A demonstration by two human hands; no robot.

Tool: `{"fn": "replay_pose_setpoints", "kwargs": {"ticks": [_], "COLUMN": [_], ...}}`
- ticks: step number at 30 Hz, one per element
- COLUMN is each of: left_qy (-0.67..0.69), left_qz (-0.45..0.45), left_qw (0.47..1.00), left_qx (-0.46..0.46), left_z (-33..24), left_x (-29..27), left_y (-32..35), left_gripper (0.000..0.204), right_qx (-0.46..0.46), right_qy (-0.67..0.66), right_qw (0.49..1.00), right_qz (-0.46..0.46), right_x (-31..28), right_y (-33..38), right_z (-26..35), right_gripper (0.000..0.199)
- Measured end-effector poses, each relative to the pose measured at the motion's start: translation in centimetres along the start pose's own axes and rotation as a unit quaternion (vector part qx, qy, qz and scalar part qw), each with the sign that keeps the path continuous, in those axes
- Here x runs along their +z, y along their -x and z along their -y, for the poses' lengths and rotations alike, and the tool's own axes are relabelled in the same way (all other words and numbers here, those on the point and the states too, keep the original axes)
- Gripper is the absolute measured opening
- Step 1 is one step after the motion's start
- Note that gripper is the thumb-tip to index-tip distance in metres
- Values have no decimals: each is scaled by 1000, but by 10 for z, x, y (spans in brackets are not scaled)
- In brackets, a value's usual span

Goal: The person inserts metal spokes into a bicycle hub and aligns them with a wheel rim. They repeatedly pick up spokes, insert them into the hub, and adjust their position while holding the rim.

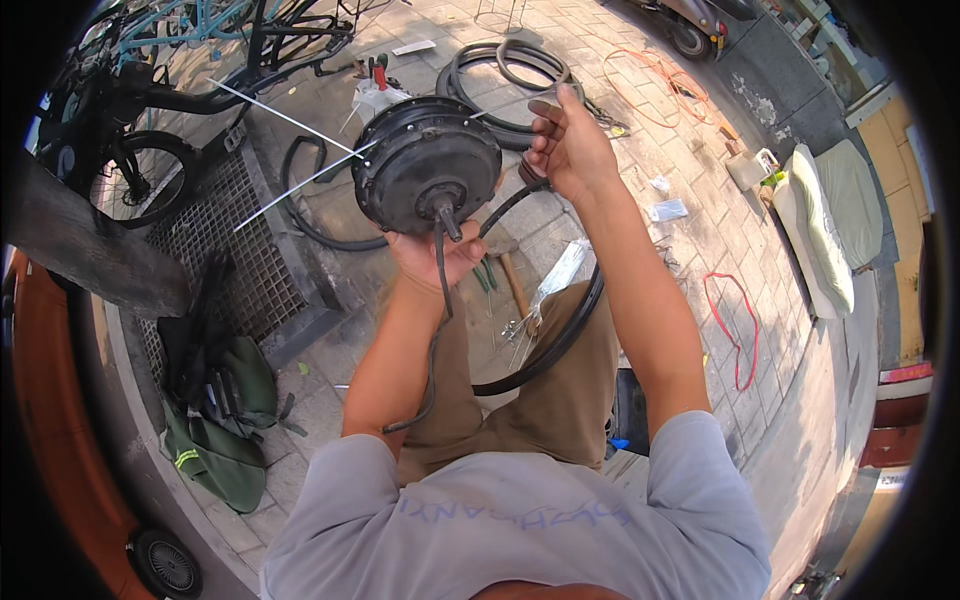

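Observation:
A black hub motor (415,170) is held up in front of me, its axle facing me. My left hand (436,262) grips its underside by the axle. Two long silver spokes (300,185) stick out from its left edge, and a short piece of spoke shows at its upper right. A dark cable (440,340) hangs from the axle along my left forearm. To the right of the motor, my right hand (575,150) is raised, fingers loosely curled and thumb apart; I see nothing in it. A black hoop, perhaps a wheel rim (565,345), lies across my lap, partly hidden.
Black tyres (460,85) lie on the paving beyond the motor. Below it are a hammer (516,285), green-handled pliers (488,275) and a bundle of spokes (560,275). A green bag (225,430) and a metal grate (235,250) are at left, bicycles behind.

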State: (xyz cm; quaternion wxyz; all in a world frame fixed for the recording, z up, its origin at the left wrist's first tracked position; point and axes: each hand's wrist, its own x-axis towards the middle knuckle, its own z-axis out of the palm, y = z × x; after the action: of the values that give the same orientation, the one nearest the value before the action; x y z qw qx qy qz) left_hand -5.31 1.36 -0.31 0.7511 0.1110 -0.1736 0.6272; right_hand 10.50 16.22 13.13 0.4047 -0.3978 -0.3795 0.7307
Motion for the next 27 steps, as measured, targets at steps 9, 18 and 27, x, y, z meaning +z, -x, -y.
{"fn": "replay_pose_setpoints", "kwargs": {"ticks": [9, 18, 27], "left_qy": [-45, -73, -51], "left_qz": [67, 54, 50], "left_qw": [996, 995, 997], "left_qx": [-24, 37, 3], "left_z": [-6, -23, -37], "left_x": [25, 25, 27], "left_y": [-5, 4, 5], "left_gripper": [99, 85, 72], "right_qx": [-111, 75, 121], "right_qy": [156, 468, 716], "right_qw": [975, 844, 659], "right_qz": [-111, -252, 195], "right_x": [-95, -310, -356], "right_y": [61, 0, -47], "right_z": [-40, -92, -266], "right_gripper": [25, 35, 41]}}
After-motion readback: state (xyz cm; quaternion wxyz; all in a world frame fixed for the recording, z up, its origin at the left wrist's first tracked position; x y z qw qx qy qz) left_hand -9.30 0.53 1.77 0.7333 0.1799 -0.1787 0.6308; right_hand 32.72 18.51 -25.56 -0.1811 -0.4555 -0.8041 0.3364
